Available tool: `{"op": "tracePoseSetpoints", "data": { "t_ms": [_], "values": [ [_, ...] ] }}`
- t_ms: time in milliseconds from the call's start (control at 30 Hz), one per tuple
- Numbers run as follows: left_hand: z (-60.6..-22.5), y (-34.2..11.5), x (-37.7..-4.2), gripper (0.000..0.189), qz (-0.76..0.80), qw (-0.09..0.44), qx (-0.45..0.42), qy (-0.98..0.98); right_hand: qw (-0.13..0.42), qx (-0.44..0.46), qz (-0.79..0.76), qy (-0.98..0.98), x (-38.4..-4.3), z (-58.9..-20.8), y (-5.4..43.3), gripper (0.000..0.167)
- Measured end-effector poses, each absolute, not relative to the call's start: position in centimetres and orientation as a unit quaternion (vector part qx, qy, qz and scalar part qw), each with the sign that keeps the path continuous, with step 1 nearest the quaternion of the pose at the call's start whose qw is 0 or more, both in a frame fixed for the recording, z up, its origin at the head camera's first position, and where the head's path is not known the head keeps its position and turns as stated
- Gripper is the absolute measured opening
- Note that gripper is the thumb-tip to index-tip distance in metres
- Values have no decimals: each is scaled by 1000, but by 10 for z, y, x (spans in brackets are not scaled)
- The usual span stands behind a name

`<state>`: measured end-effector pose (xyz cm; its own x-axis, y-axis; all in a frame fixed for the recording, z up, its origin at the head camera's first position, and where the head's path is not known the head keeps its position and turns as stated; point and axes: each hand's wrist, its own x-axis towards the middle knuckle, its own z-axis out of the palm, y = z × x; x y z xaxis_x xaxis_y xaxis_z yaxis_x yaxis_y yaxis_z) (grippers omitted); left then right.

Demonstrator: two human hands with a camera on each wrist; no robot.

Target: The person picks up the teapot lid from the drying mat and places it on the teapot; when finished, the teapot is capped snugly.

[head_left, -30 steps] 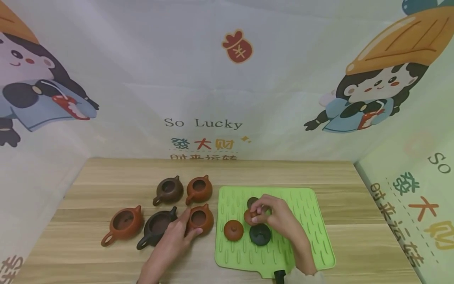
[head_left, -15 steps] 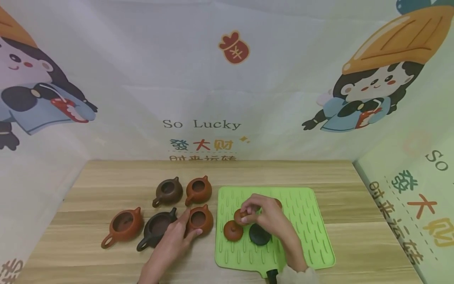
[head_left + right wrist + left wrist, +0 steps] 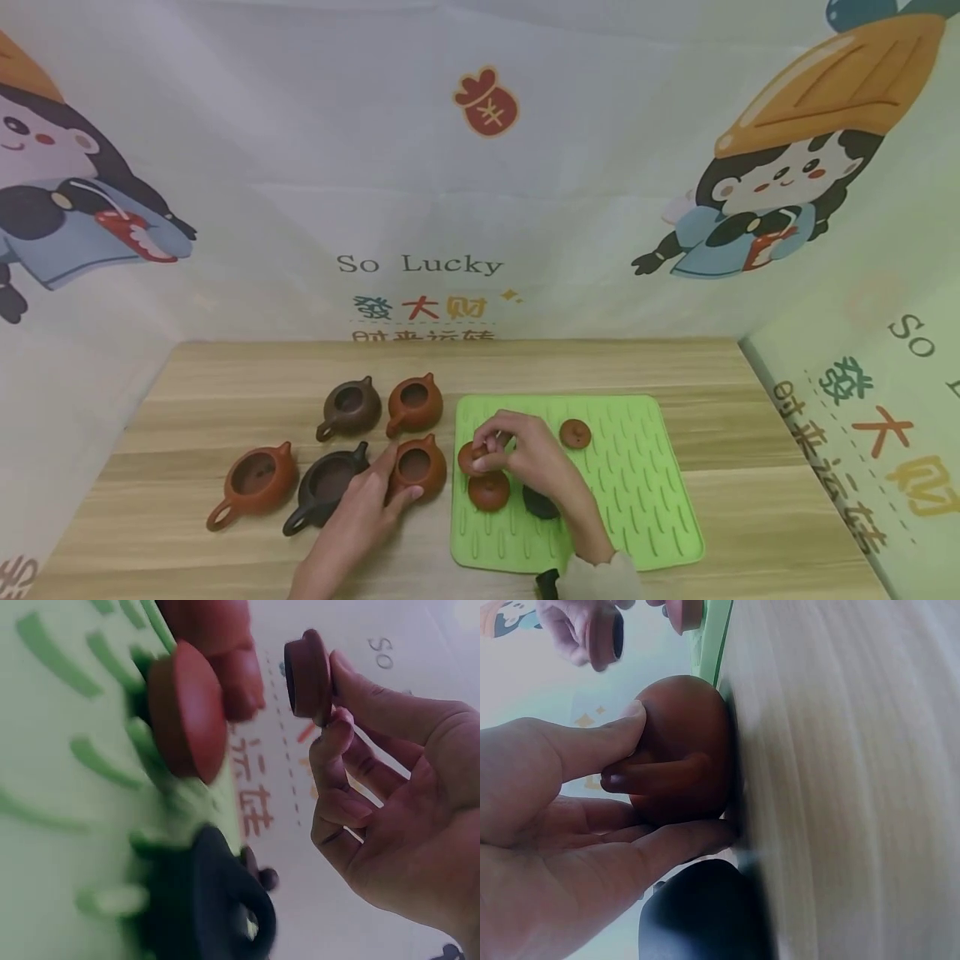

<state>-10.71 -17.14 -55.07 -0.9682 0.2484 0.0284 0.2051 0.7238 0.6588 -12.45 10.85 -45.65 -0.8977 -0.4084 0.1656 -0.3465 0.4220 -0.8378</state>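
Note:
My left hand (image 3: pixel 363 504) holds a small reddish-brown teapot (image 3: pixel 431 482) by its sides, thumb at the front. In the left wrist view, the lidless teapot (image 3: pixel 682 724) stands on the table, its handle pointing into the palm. Thumb and fingertips of my right hand (image 3: pixel 534 457) pinch a reddish-brown teapot lid (image 3: pixel 467 461) by its knob. The right wrist view has that lid (image 3: pixel 307 675) raised above the green mat (image 3: pixel 630 500). Another reddish lid (image 3: pixel 489 495) and a black lid (image 3: pixel 537 503) lie below the right hand. A smaller reddish lid (image 3: pixel 576 433) rests farther back.
Left of the hands stand a black teapot (image 3: pixel 330 483) and an orange-brown one (image 3: pixel 261 483). Behind them are a dark brown teapot (image 3: pixel 352 408) and another reddish one (image 3: pixel 417 406). A printed cloth (image 3: pixel 300 208) hangs behind the wooden table (image 3: pixel 165 467).
My right hand has carried the pinched lid leftward across the mat toward the held teapot. The small lid at the back has come into view. My left hand keeps its hold.

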Motion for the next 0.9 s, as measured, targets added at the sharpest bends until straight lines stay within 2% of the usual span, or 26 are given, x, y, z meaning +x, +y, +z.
{"op": "tracePoseSetpoints", "data": {
  "t_ms": [300, 633, 900],
  "values": [
    [-550, -172, -107, 82, 349, 32, 122, 929, 39, -228, -478, 847, -128, -458, 77, 17],
    [-545, -172, -106, 79, 342, 15, 130, 930, 22, -239, -464, 853, -131, -459, 56, 20],
    [-550, -173, -109, 77, 344, 33, 126, 930, 29, -220, -448, 866, -133, -461, 39, 22]
  ]
}}
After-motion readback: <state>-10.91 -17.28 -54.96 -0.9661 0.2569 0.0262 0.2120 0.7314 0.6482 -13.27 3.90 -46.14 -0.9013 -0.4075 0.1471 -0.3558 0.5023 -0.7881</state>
